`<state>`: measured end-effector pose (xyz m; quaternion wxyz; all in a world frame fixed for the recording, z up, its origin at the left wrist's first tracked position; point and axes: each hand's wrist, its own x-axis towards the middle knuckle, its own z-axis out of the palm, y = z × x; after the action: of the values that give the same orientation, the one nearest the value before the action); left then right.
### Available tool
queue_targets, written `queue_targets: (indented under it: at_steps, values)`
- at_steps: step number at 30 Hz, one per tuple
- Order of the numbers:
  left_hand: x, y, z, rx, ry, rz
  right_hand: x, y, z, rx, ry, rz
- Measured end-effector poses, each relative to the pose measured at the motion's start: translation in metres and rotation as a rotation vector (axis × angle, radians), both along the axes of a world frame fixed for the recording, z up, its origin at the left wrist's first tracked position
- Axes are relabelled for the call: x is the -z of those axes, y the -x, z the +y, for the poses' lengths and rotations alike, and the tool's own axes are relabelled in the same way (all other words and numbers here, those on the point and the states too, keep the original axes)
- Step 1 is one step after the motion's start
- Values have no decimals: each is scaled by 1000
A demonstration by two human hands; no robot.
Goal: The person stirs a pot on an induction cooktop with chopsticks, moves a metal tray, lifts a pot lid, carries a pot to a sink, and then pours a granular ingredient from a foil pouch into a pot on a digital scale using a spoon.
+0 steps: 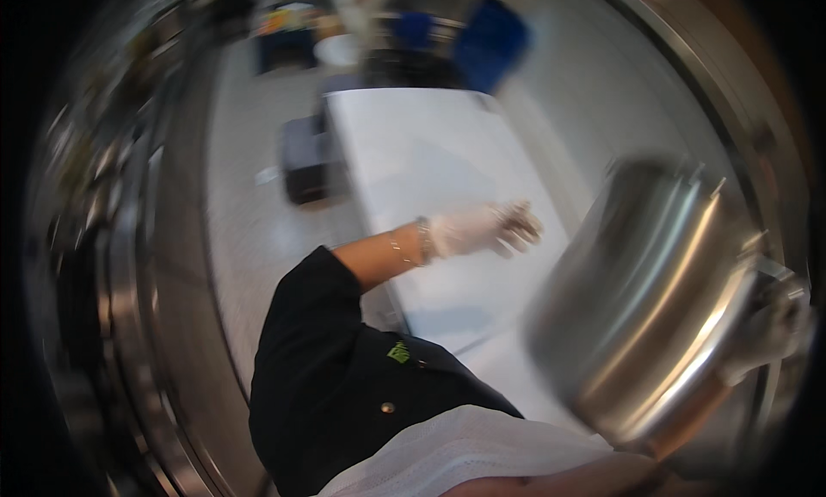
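A large stainless steel pot (652,297) is held tilted at the right, blurred by motion. My right hand (771,332), in a translucent glove, grips it at its right end; a dark part shows beside the fingers, and whether that is a handle or the rim I cannot tell. The inside of the pot is hidden. Over a long white tabletop (413,155), my left hand (497,229) reaches out gloved, its fingers loosely bent and apart, with nothing seen in it. Between that hand and the pot there is a gap.
Under the table's left side stands a dark grey box-like object (306,161) on the pale floor (248,135). Blue items (490,42) and a white round container (339,50) are beyond the far end. A metal counter or shelving (174,290) runs along the left, a wall (600,77) along the right.
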<state>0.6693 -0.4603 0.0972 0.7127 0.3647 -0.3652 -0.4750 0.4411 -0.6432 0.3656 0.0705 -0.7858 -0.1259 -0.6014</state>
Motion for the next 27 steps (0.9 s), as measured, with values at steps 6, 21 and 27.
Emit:
queue_targets:
  at_steps: [6,21,27]
  values:
    - [57,-40,151,-116,-195,317,127,-148,124,-439,278,514]
    - [112,-197,453,-1041,-335,633,239,-464,349,-972,600,1077]
    - [156,-299,503,-1461,-250,483,305,-598,387,-1116,-319,1631]
